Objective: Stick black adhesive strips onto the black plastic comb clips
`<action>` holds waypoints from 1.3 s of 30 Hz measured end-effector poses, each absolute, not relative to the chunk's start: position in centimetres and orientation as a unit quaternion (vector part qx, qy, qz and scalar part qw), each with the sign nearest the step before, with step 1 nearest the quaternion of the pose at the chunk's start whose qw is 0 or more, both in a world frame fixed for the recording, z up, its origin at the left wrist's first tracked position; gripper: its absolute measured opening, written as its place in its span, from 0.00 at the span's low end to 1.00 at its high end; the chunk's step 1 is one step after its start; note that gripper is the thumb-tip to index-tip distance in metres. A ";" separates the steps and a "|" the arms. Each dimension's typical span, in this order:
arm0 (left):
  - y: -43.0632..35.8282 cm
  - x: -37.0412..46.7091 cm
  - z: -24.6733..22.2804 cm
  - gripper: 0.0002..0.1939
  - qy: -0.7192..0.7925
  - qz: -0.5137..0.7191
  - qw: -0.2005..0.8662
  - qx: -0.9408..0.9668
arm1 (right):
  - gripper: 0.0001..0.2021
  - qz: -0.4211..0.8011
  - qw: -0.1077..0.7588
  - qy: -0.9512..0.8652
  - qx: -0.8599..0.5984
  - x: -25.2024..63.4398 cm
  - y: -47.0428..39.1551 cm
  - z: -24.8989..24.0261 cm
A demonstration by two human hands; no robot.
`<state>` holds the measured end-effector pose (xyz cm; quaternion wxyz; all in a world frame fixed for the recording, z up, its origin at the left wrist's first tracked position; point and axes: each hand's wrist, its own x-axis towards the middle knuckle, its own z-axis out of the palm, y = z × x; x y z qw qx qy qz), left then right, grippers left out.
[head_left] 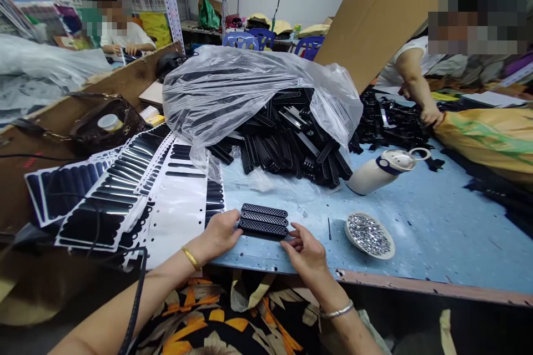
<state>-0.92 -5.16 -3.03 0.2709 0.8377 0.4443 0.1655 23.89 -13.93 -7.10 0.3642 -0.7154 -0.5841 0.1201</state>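
Three black, long plastic pieces with a diamond-textured surface (264,219) lie side by side near the table's front edge. My left hand (222,231) grips their left end, its fingers curled. At the right end, my right hand (306,249) holds them between thumb and fingers. Just behind them, a clear plastic bag (233,89) spills a heap of similar black pieces (283,147). To the left lie white sheets with black strip-shaped stickers (104,199). A thin dark stick (329,228) lies right of my right hand.
A bowl of small shiny metal bits (370,236) stands to the right. Behind it a white bottle (377,172) leans over. A brown bag (106,122) is at the left wooden board. Two co-workers sit beyond, one near a cardboard sheet (366,28). A black cable (135,305) hangs lower left.
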 end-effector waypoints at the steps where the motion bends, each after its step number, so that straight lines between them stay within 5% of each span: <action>1: -4.9 -1.0 -3.2 0.10 0.448 0.174 0.278 0.832 | 0.24 0.133 0.365 -0.572 -0.723 24.2 -13.8 -7.2; 5: -3.5 -1.1 -2.6 0.38 0.458 0.155 0.333 0.810 | 0.33 0.181 0.314 -0.551 -0.752 25.0 -12.9 -6.2; 7: -2.6 -0.7 -2.1 0.42 0.452 0.118 0.353 0.811 | 0.35 0.214 0.266 -0.555 -0.758 25.0 -11.9 -5.2; 16: -0.9 0.5 -0.7 0.25 0.443 0.068 0.396 0.801 | 0.21 0.283 0.219 -0.595 -0.720 23.6 -8.9 -2.4; 23: -1.1 -0.2 -0.8 0.29 0.425 0.090 0.457 0.776 | 0.34 0.348 0.223 -0.588 -0.696 25.9 -9.4 -2.8; 29: 0.2 -0.3 1.7 0.31 0.446 0.162 0.415 0.776 | 0.14 0.108 0.218 -0.665 -0.706 28.7 -5.7 0.4; 36: 1.5 4.1 3.8 0.15 0.418 0.209 0.370 0.803 | 0.27 -0.007 0.120 -0.622 -0.774 27.9 6.3 4.2; 39: 0.9 4.9 4.0 0.11 0.379 0.203 0.354 0.831 | 0.25 -0.009 0.089 -0.631 -0.770 27.3 8.3 3.9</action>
